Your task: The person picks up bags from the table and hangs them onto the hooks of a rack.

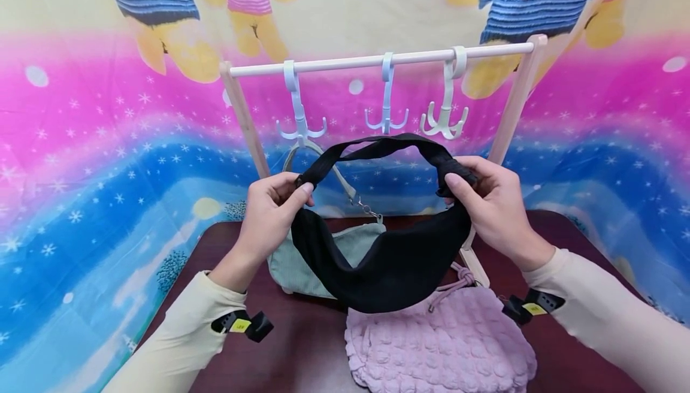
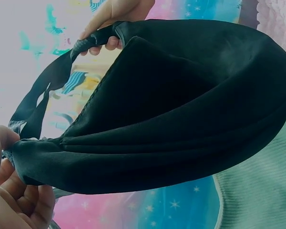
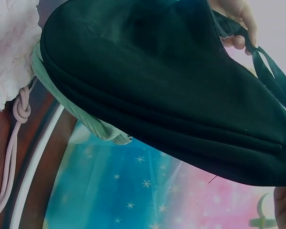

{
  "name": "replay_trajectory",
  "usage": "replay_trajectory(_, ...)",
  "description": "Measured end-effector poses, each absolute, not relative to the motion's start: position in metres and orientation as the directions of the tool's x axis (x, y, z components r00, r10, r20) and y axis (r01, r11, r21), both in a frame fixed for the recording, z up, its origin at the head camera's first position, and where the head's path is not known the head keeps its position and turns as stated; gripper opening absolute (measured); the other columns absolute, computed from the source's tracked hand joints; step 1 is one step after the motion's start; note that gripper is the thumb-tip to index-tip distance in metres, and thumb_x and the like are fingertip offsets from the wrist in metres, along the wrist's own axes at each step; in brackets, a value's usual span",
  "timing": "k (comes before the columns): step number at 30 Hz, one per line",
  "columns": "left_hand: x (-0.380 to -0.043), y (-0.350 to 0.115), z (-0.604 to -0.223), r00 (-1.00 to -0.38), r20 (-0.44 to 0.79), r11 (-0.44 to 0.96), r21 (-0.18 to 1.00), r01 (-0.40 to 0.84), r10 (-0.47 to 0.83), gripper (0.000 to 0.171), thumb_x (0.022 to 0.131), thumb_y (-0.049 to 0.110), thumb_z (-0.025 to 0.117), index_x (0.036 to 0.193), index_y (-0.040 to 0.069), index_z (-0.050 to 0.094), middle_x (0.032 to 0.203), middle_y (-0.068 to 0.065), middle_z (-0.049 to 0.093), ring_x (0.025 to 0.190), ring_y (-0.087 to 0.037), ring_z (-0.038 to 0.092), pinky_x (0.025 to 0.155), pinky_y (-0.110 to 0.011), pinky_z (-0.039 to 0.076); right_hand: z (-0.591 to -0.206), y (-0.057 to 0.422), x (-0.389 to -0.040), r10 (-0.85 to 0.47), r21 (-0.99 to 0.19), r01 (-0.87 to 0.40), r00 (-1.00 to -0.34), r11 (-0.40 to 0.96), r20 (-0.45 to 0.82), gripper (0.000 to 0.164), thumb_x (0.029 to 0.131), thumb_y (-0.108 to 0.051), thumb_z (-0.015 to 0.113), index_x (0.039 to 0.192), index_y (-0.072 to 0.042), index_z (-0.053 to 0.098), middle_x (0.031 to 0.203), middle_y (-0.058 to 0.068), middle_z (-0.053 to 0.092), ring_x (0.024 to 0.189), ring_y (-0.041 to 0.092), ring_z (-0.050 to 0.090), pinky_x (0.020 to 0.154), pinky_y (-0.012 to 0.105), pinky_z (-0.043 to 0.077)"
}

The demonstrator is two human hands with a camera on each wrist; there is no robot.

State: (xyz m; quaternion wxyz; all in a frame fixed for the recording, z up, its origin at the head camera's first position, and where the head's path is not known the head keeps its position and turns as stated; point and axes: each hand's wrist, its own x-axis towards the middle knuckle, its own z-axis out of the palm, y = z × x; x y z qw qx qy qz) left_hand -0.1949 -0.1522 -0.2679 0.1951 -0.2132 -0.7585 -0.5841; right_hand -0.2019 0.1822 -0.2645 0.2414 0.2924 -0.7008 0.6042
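A black cloth shoulder bag point(image 1: 388, 267) is held up in front of the rack, its strap point(image 1: 372, 147) arching above the sagging body. My left hand point(image 1: 272, 207) pinches it where strap and body join on the left, thumb in front. On the other side, my right hand point(image 1: 493, 207) grips the bunched, knotted-looking strap end. In the left wrist view the bag's mouth point(image 2: 128, 95) gapes between the two hands. Behind it, a green corduroy bag point(image 1: 312, 267) hangs by its strap from the left hook point(image 1: 300, 132). The black bag partly covers it.
A wooden rack point(image 1: 345, 65) with a top bar stands on the dark red table point(image 1: 269, 345). A middle hook point(image 1: 386, 117) and a right hook point(image 1: 445, 120) hang from it. A pink puffy bag point(image 1: 442, 345) with a knotted cord lies in front. Patterned cloth point(image 1: 108, 171) lines the back.
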Motion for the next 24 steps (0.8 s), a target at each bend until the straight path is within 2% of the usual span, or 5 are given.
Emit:
replay_trajectory(6,-0.199,-0.153,-0.264,-0.827,0.555,0.238,0.795,0.558,0.087,0.015,0.1,0.014,0.063,0.097,0.002,0.072,0.072,0.005,0.069,0.051,-0.015,0.033,0.05,-0.031,0.033,-0.262,0.181,-0.204,-0.109,-0.696,-0.712,-0.702,0.089,0.704,0.019,0.095,0.007,0.06,0.112,0.007,0.068,0.082,0.001,0.074,0.064,0.012,0.069,0.067,0.019,0.057)
replay_trajectory(15,-0.201,-0.152,-0.254,-0.818,0.571,0.254,0.783,0.568,0.07,0.017,0.1,0.016,0.063,0.101,0.002,0.072,0.074,0.01,0.069,0.05,-0.016,0.033,0.049,-0.031,0.033,-0.253,0.182,-0.207,-0.098,-0.686,-0.709,-0.704,0.166,0.704,0.02,0.096,0.005,0.061,0.114,0.006,0.069,0.082,-0.003,0.074,0.063,0.01,0.068,0.066,0.018,0.057)
replay_trajectory(24,-0.206,-0.149,-0.25,-0.811,0.582,0.223,0.783,0.58,0.065,0.018,0.1,0.015,0.063,0.102,0.0,0.072,0.074,0.008,0.07,0.049,-0.015,0.033,0.049,-0.03,0.036,-0.248,0.183,-0.211,-0.079,-0.679,-0.719,-0.693,0.146,0.717,0.02,0.097,0.004,0.06,0.114,0.003,0.07,0.082,-0.003,0.075,0.064,0.009,0.069,0.067,0.018,0.057)
